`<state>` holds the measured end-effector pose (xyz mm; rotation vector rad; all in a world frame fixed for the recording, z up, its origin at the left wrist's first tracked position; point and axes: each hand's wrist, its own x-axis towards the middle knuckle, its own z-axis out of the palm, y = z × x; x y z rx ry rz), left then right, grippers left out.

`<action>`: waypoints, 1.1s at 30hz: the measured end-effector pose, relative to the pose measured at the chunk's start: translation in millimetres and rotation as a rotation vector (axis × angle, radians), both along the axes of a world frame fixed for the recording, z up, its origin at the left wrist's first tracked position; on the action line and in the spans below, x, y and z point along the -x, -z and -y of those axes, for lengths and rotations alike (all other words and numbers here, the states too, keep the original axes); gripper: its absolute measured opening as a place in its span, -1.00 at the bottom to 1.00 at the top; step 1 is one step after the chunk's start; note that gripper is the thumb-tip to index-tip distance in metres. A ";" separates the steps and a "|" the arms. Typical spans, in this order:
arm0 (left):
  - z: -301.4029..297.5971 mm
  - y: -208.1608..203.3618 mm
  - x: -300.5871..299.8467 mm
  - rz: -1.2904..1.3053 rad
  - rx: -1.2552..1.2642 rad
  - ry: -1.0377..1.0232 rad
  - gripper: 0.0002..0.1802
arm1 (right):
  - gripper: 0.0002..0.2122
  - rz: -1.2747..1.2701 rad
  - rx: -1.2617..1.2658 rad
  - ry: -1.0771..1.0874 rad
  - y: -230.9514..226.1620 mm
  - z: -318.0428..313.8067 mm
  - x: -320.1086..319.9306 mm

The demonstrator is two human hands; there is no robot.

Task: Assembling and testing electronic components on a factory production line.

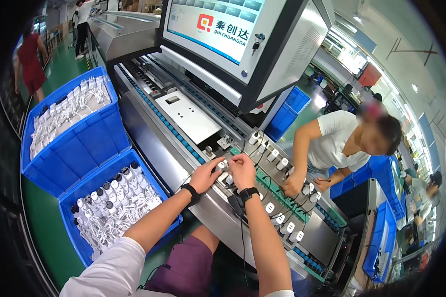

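My left hand [205, 176] reaches over the near edge of the conveyor, with fingers and thumb closed about a small white plug adapter [221, 165]. Close beside it, my right hand [243, 171] has its fingers drawn together at the fixture; what they pinch, if anything, is hidden. Both wrists carry black bands. Several more white adapters [269, 208] stand in rows along the green fixture plate [270, 185], with black cords running among them. Across the line, a co-worker's hand [294, 184] is down among the adapters on the far side.
Two blue crates [79, 141] at my left hold white adapters with bundled white cords [129, 200]. A large monitor housing [287, 54] overhangs the conveyor. A white plate [188, 118] lies on the line beyond my hands. A black cable [243, 242] hangs down near my right forearm.
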<state>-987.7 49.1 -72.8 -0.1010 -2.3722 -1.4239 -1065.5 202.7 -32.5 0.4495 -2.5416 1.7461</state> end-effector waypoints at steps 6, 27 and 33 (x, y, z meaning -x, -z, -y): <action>2.8 -4.1 -3.1 0.081 0.034 -0.042 -0.42 | -0.90 -0.345 -0.310 -0.067 -25.8 14.4 -4.3; 1.0 15.0 6.9 0.021 0.088 -0.089 -0.42 | -0.90 -0.498 -0.421 -0.116 -14.7 10.7 4.0; -11.8 11.0 1.2 0.032 0.116 -0.108 -0.43 | -0.90 -0.455 -0.498 -0.098 -18.5 19.0 -3.1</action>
